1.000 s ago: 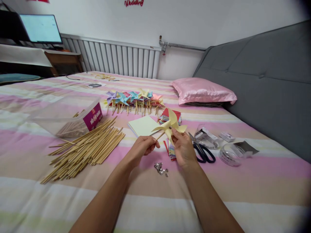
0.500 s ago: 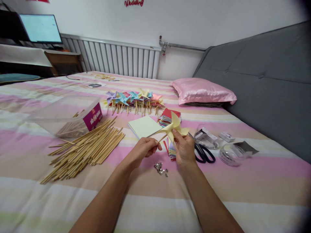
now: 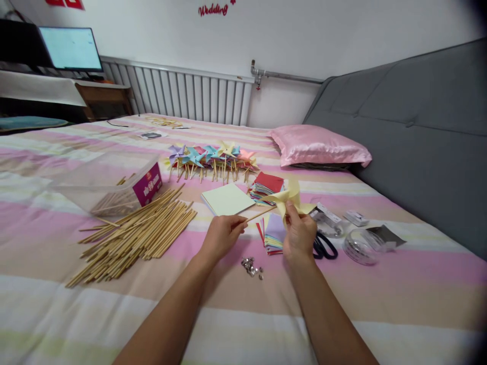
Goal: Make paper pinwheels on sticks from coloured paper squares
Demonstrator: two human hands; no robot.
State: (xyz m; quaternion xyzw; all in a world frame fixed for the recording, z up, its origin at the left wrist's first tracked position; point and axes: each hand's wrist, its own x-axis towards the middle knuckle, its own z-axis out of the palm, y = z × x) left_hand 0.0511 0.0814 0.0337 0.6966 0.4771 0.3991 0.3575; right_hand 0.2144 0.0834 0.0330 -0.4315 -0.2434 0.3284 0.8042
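Head view. Pale-yellow paper pinwheel (image 3: pixel 293 190): was clamped between thumb and fingers of right hand (image 3: pixel 300 236). Thin tan wooden stick (image 3: pixel 261 214): was pinched in closed fingertips of left hand (image 3: pixel 221 236), reached to pinwheel's blades. Lilac-topped stack of small papers (image 3: pixel 274 229): lay just left of right fingers. Shiny silver metal pieces (image 3: pixel 250 265): lay between both hands' fingers, nearer camera. Tan wooden stick pile (image 3: pixel 146 235): lay left of left fingers.

The right fingers (image 3: pixel 291 211) cover the hub of the yellow pinwheel (image 3: pixel 293 190), its vanes blurred to my eye. The lower end of the stick (image 3: pixel 261 214) vanishes inside the left fingers (image 3: pixel 236 224). Scissors (image 3: pixel 326 247) hide their blades behind the right fingers; metal bits (image 3: pixel 249 265) below the left are too small to identify.
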